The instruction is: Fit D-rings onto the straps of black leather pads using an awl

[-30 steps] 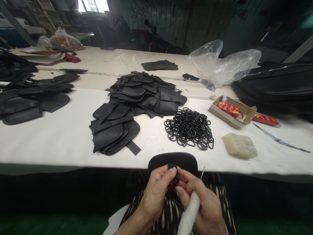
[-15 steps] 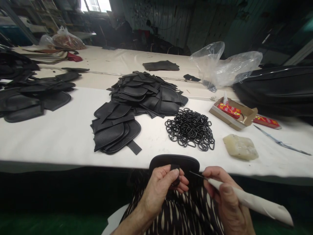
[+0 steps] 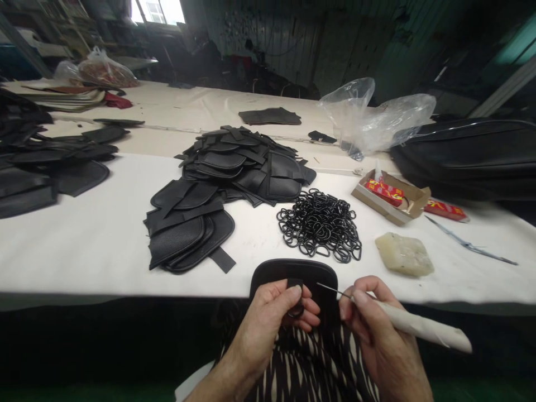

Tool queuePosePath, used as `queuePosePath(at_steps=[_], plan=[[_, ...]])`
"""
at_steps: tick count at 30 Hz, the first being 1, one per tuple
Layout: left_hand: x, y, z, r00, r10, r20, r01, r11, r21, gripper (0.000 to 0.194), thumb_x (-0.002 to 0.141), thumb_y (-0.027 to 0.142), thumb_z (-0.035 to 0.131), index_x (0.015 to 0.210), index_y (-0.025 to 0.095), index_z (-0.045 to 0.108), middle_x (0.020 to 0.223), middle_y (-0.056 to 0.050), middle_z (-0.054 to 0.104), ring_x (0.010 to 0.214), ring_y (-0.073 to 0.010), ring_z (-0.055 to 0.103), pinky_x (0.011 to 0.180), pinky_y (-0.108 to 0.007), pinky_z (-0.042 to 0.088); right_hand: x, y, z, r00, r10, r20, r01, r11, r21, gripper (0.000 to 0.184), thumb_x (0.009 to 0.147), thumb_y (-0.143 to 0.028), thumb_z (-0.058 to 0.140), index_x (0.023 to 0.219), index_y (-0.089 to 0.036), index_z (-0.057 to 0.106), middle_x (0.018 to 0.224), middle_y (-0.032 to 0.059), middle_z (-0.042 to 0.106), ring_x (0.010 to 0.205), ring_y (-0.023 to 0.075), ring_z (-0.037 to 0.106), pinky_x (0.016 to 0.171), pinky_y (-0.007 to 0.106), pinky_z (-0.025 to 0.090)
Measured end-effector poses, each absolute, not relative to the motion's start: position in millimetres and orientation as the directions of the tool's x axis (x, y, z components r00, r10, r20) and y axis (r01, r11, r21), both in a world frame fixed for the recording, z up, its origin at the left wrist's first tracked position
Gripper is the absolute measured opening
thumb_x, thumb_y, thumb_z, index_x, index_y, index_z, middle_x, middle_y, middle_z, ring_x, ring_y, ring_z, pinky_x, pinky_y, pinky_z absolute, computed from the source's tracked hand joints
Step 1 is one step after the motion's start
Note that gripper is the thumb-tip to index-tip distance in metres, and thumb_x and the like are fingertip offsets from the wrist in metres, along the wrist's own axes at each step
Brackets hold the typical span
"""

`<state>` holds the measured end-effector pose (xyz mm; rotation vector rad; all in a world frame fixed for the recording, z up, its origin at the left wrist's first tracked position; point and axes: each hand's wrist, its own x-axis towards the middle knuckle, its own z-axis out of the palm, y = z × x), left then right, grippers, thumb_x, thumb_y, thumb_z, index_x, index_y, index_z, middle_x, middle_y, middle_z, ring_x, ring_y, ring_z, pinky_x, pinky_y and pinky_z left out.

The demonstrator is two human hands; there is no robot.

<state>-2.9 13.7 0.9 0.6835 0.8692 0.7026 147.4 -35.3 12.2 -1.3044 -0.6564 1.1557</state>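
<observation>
My left hand point(image 3: 268, 315) pinches a black strap point(image 3: 295, 283) between thumb and fingers, and a dark ring point(image 3: 295, 314) shows just below the thumb. Behind that hand a black leather flap point(image 3: 272, 268) with a rounded edge rests against the table's front edge. My right hand point(image 3: 374, 321) grips an awl point(image 3: 425, 325) by its thick pale handle. Its thin metal tip points left toward the strap, apart from it. Past my hands lies a heap of black D-rings point(image 3: 320, 226).
A pile of black leather flaps point(image 3: 234, 162) sits mid-table, with more flaps point(image 3: 79, 176) at the left. To the right are a yellowish wax-like block point(image 3: 404, 254), a cardboard box point(image 3: 391, 198) with red packets, thin scissors-like metal tool point(image 3: 469, 243), clear plastic bag point(image 3: 377, 120) and large black bag point(image 3: 469, 159).
The awl and my right hand have come a little left, toward the strap, and the handle's end has risen. My left hand keeps its pinch. The whole view has shifted slightly.
</observation>
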Motion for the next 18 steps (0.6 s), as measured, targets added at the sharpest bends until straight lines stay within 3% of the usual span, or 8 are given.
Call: queuePosePath(at_steps=[5, 9, 15, 18], plan=[[-1.4, 17.2, 5.0, 0.448, 0.762, -0.467, -0.263, 0.612, 0.746, 0.026, 0.082, 0.035, 0.058, 0.082, 0.01, 0.064, 0.074, -0.009, 0.07, 0.062, -0.0146, 0.064, 0.06, -0.024, 0.049, 158.1, -35.1, 8.3, 0.4, 0.905, -0.144, -0.154, -0.089, -0.984, 0.028, 0.081, -0.045, 0.062, 0.073, -0.02, 0.051, 0.067, 0.0003, 0.06, 0.048, 0.008, 0.03, 0.044, 0.021, 0.022], [-1.2, 19.0, 3.3, 0.435, 0.762, -0.48, -0.254, 0.616, 0.746, 0.026, 0.077, 0.037, 0.064, 0.081, 0.011, 0.066, 0.073, -0.008, 0.07, 0.062, -0.0144, 0.063, 0.06, -0.024, 0.05, 169.1, -38.6, 11.2, 0.431, 0.902, -0.03, 0.002, -0.035, -0.999, 0.037, 0.08, -0.056, 0.056, 0.075, -0.02, 0.054, 0.066, 0.0014, 0.059, 0.05, 0.0104, 0.032, 0.046, 0.023, 0.023], [0.4, 24.8, -2.3, 0.348, 0.752, -0.56, -0.229, 0.647, 0.727, 0.033, 0.061, 0.041, 0.076, 0.074, 0.011, 0.068, 0.068, -0.011, 0.072, 0.057, -0.0198, 0.066, 0.054, -0.026, 0.051, 195.5, -42.6, 22.3, 0.537, 0.834, 0.131, 0.271, -0.023, -0.962, 0.046, 0.079, -0.064, 0.05, 0.063, -0.021, 0.047, 0.054, -0.0047, 0.034, 0.052, 0.012, 0.03, 0.05, 0.026, 0.023], [1.2, 27.5, -4.4, 0.318, 0.743, -0.589, -0.223, 0.663, 0.715, 0.037, 0.055, 0.04, 0.08, 0.073, 0.011, 0.068, 0.067, -0.012, 0.073, 0.056, -0.0214, 0.066, 0.054, -0.027, 0.052, 213.5, -42.0, 23.9, 0.598, 0.777, 0.198, 0.37, -0.048, -0.928, 0.042, 0.083, -0.06, 0.047, 0.066, -0.021, 0.047, 0.056, -0.0053, 0.03, 0.053, 0.0125, 0.03, 0.051, 0.026, 0.026]])
